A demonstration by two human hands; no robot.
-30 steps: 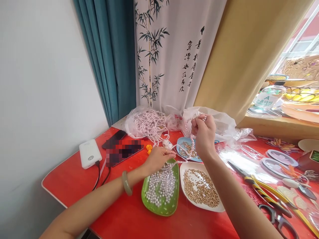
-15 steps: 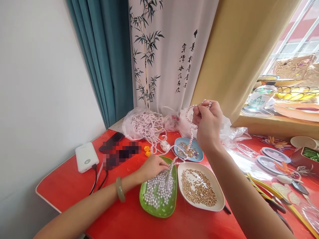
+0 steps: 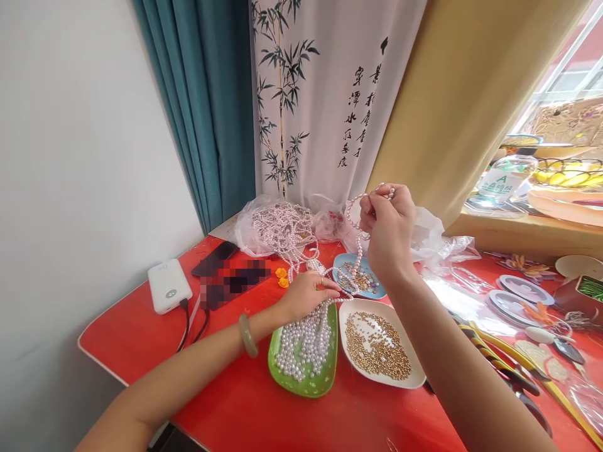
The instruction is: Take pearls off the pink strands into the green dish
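Note:
My right hand [image 3: 390,229] is raised above the back of the table, its fingers closed on a strand of pinkish pearl beads [image 3: 358,257]. Part of the strand loops out beside the fist, and the rest hangs down toward the dishes. My left hand [image 3: 306,296], with a bangle on the wrist, reaches over the far end of a green dish [image 3: 304,390] of loose pearl beads [image 3: 301,351]. Its thumb and fingertips are pinched together at the lower part of the strand. To the right sits a cream dish [image 3: 414,382] of small gold beads [image 3: 377,348].
A blue dish [image 3: 346,258] with mixed small beads stands behind. Piled pearl strands [image 3: 282,227] lie on a plastic bag at the back. At left are a white power bank [image 3: 168,285] and dark phones [image 3: 217,258]; yellow-handled pliers [image 3: 499,345] lie at right.
My left hand has moved up and to the right, from the beads in the green dish to the hanging strand. My right hand keeps its grip; the view has shifted slightly.

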